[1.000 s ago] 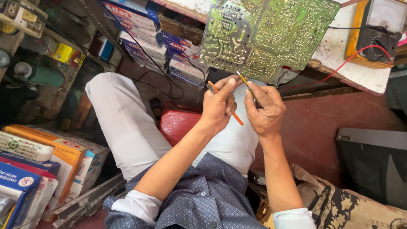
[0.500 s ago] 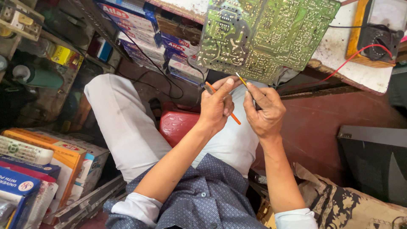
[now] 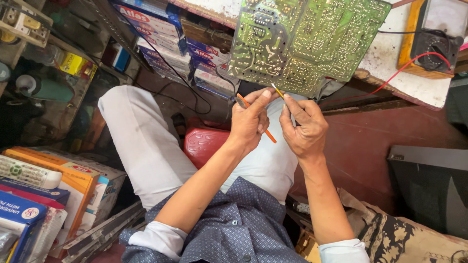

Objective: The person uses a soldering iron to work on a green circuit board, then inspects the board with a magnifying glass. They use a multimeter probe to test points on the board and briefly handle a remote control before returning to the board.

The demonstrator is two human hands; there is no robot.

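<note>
While circuit board (image 3: 312,41) overhangs stained bench (image 3: 390,73), boxes (image 3: 63,180) crowd floor.

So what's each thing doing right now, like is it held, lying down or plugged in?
left hand: closed around the orange tool.
orange tool: held, tip up toward the board.
right hand: pinching the thin yellow wire.
thin yellow wire: held, end near the board's edge.
green circuit board: lying solder side up, overhanging the bench.
meter: lying on the bench, red lead attached.
remote control: lying on the boxes.
</note>
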